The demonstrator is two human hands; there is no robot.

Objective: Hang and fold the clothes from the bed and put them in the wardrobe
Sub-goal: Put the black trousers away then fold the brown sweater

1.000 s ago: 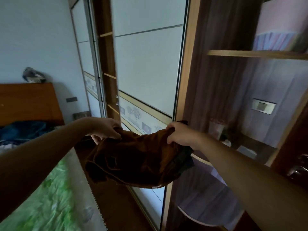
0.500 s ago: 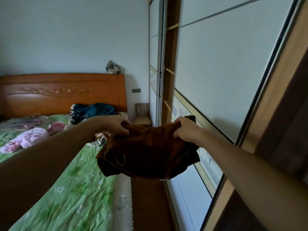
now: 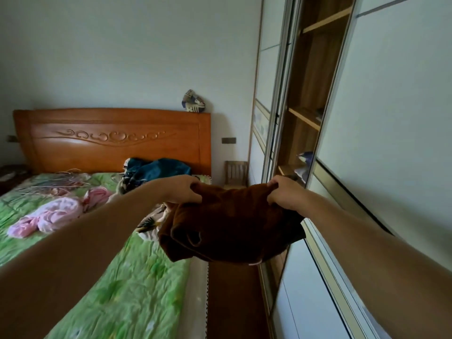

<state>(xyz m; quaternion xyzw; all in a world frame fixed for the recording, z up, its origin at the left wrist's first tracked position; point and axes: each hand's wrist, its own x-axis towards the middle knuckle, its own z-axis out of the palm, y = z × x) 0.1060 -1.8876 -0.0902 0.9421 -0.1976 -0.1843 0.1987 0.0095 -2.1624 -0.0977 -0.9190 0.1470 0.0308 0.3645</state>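
Brown garment (image 3: 232, 226) gripped by both hands (image 3: 182, 189) (image 3: 285, 194), between bed (image 3: 137, 289) and wardrobe (image 3: 310, 94).

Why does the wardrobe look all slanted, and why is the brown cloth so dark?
Head view: the wide-angle lens bends straight lines, so the wardrobe seems to lean; the brown cloth, gripped by the left hand and right hand, sits in dim light, so its folds barely show; the near green bedcover looks soft.

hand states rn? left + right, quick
Left hand: closed, its grip bunching the top edge of the brown garment.
Right hand: closed, its grip on the same garment's other top corner.
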